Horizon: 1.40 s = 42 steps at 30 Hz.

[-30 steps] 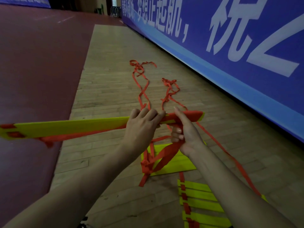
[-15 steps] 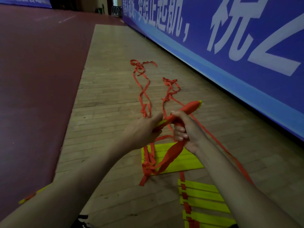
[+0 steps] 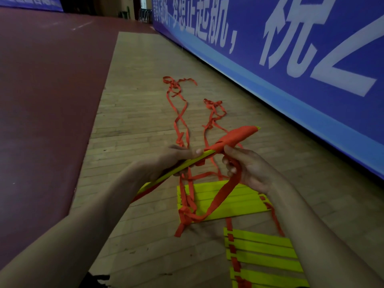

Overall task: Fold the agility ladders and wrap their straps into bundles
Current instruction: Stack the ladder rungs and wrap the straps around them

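Your left hand [image 3: 173, 161] grips the rung bundle [image 3: 239, 137] steady, tilted above the folded ladder [image 3: 249, 201], so your right hand [image 3: 251, 173], clasping the strap [image 3: 220, 194], can wind it; loose straps [image 3: 180, 113] trail beyond that ladder

One head-worn wide-angle view, forward and down, close over the wooden floor [image 3: 133, 121] (banner wall [image 3: 291, 59] at right)

The left hand [image 3: 166, 161] holds a rung bundle [image 3: 239, 136] above a folded ladder [image 3: 245, 204] on the floor [image 3: 135, 132]. The right hand [image 3: 249, 169], beside it, grips its strap [image 3: 220, 196]. Loose straps [image 3: 180, 113] trail ahead.
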Available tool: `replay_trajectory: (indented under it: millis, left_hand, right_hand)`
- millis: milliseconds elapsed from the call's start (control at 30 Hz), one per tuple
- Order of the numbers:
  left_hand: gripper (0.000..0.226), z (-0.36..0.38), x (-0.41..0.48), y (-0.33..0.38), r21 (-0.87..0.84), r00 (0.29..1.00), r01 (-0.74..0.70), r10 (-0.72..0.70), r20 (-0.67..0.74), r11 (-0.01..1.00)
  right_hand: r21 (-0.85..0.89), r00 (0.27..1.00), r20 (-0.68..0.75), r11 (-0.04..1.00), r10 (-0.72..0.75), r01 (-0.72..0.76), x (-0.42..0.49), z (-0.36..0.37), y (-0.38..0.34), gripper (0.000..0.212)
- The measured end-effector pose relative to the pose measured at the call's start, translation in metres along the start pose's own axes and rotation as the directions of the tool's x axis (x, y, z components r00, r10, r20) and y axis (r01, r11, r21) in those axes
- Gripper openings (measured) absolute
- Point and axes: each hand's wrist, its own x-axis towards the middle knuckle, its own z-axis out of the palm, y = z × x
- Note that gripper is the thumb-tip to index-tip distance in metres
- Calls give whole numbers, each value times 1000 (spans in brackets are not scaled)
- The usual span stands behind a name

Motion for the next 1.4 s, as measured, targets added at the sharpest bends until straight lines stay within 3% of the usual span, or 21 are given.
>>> replay_trajectory:
  millis: [100,200,333,433,533,633,700,800,933,1033,1100,1300,1333,1400]
  left_hand:
    - [31,-4,5,-4,-59,999,-30,27,-42,998]
    - [28,-7,2,-6,-34,998,-50,49,-32,998]
    - [23,-7,6,-13,-30,995,-39,36,-97,999]
    - [20,-4,9,-14,22,982,-59,62,-177,998]
    - [16,1,9,-14,136,955,-121,152,-253,983]
    - [24,6,10,-15,279,913,-164,253,-320,946]
    - [34,9,11,-15,441,891,-125,296,-344,889]
    - [31,11,10,-18,592,850,-147,407,-335,793]
    - [34,17,6,-22,830,729,-193,643,-235,523]
    - [40,23,3,-23,941,674,-162,730,-116,298]
    - [40,24,-1,-24,959,665,-155,743,-77,239]
    - [41,18,0,-17,942,813,-122,576,-85,312]
    - [39,16,0,-15,928,838,-140,540,-74,346]
    - [37,14,-1,-11,829,906,-202,420,-44,521]
  right_hand:
    - [-3,1000,-2,1000,-20,20,3,-6,3,22]
    - [-231,995,-55,971,-79,64,4,-9,7,3]
    - [-422,969,-164,901,-183,99,9,-6,13,5]
    - [-537,942,-181,831,-282,146,9,1,15,25]
    - [-531,935,-184,831,-302,164,8,11,16,34]
    - [-355,940,-249,925,-232,135,7,22,15,32]
    - [-271,934,-299,956,-195,112,7,26,15,30]
    - [-264,905,-377,960,-195,96,7,32,18,35]
    - [-249,874,-450,966,-181,71,8,41,15,44]
    - [-173,852,-516,985,-84,-7,9,44,13,57]
    - [-116,860,-509,993,-50,-11,9,43,14,55]
    - [9,916,-401,1000,-3,7,8,38,14,41]
    - [32,920,-391,999,-2,15,8,39,14,39]
    - [64,925,-380,998,-1,28,8,40,14,42]
